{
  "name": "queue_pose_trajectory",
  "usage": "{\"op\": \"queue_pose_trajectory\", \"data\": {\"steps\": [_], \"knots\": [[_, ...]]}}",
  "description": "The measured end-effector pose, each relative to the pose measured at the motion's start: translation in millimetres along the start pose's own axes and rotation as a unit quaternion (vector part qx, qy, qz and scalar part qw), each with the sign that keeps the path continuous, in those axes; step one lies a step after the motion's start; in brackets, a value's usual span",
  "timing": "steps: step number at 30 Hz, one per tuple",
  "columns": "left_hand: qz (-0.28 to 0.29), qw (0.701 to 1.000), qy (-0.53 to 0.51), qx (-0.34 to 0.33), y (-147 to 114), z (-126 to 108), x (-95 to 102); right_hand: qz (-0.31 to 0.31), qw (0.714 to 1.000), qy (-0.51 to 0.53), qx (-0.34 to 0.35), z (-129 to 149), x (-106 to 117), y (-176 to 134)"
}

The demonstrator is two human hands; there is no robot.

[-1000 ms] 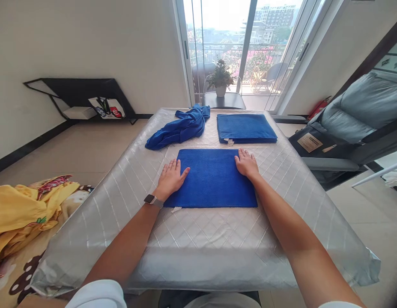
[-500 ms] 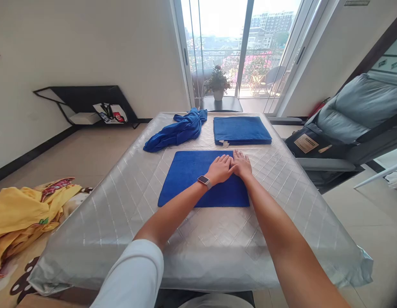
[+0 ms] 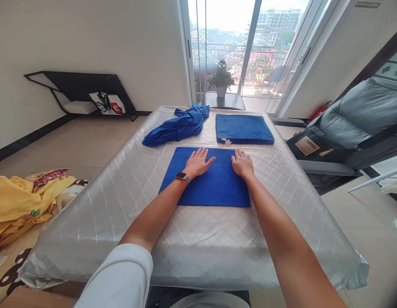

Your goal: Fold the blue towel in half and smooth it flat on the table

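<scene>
A blue towel (image 3: 214, 188) lies flat in a rectangle on the table in front of me. My left hand (image 3: 198, 163) rests palm down on its upper left half, fingers spread, with a watch on the wrist. Flat on the towel's far right corner is my right hand (image 3: 242, 163), its fingers stretched out and partly past the edge. Behind it sits a stack of folded blue towels (image 3: 245, 127) with a white tag at the front. A crumpled blue towel (image 3: 179, 125) lies to the left of that stack.
A silver quilted cloth (image 3: 121, 205) covers the table. Yellow fabric (image 3: 21, 205) is heaped at the lower left. A grey recliner (image 3: 349, 124) stands close to the right edge. Beyond the far edge, a potted plant (image 3: 222, 81) stands on a chair before the glass door.
My left hand has slid left across the towel, away from my right hand. The right hand stays at the far right corner. The view has shifted slightly.
</scene>
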State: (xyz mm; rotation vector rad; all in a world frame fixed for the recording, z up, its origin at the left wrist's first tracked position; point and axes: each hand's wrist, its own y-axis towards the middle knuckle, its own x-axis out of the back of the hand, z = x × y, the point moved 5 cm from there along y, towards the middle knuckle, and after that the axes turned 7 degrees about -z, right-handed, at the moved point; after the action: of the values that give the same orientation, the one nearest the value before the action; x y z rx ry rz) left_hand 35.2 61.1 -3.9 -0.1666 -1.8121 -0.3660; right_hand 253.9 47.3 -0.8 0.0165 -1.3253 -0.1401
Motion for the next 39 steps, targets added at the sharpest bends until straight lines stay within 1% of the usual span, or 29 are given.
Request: {"op": "queue_pose_trajectory", "data": {"steps": [3,5,7,9,16,18,21,23,27,30,34,39], "knots": [[-0.006,0.998,0.019,0.058,-11.4,49.0,13.2,0.001,1.000,-0.007,-0.001,-0.2,0.6,-0.4],[-0.015,0.995,0.026,0.092,-19.3,75.5,19.5,0.002,1.000,-0.010,0.000,-0.2,1.0,-0.3],[-0.022,0.993,0.025,0.113,-25.7,92.6,22.3,0.003,1.000,-0.011,-0.001,-0.4,1.2,0.1],[-0.030,0.992,0.022,0.120,-29.2,99.9,22.5,0.004,1.000,-0.014,0.000,-0.7,0.8,1.0],[-0.038,0.992,0.012,0.123,-28.1,97.7,19.9,0.000,0.999,-0.044,-0.002,-0.3,-1.1,2.9],[-0.040,0.992,0.010,0.123,-27.9,97.2,20.5,-0.008,0.998,-0.065,-0.002,2.2,2.2,1.8],[-0.035,0.992,0.010,0.121,-28.1,96.8,20.7,-0.023,0.994,-0.105,0.020,9.1,10.3,-3.1],[-0.031,0.992,0.010,0.121,-28.1,96.5,20.3,-0.020,0.993,-0.116,0.025,12.4,13.9,-9.9],[-0.035,0.992,0.009,0.123,-27.9,96.6,19.4,0.014,0.995,-0.097,-0.003,11.3,8.6,-30.7],[-0.043,0.992,0.009,0.121,-27.7,97.5,18.3,0.016,0.996,-0.085,0.000,10.2,0.6,-43.7],[-0.054,0.991,0.017,0.118,-27.6,99.5,16.8,0.013,0.997,-0.071,0.000,7.9,-3.0,-48.8],[-0.048,0.991,0.029,0.119,-27.7,101.6,16.4,0.030,0.998,-0.055,0.017,3.5,3.2,-50.8]]}}
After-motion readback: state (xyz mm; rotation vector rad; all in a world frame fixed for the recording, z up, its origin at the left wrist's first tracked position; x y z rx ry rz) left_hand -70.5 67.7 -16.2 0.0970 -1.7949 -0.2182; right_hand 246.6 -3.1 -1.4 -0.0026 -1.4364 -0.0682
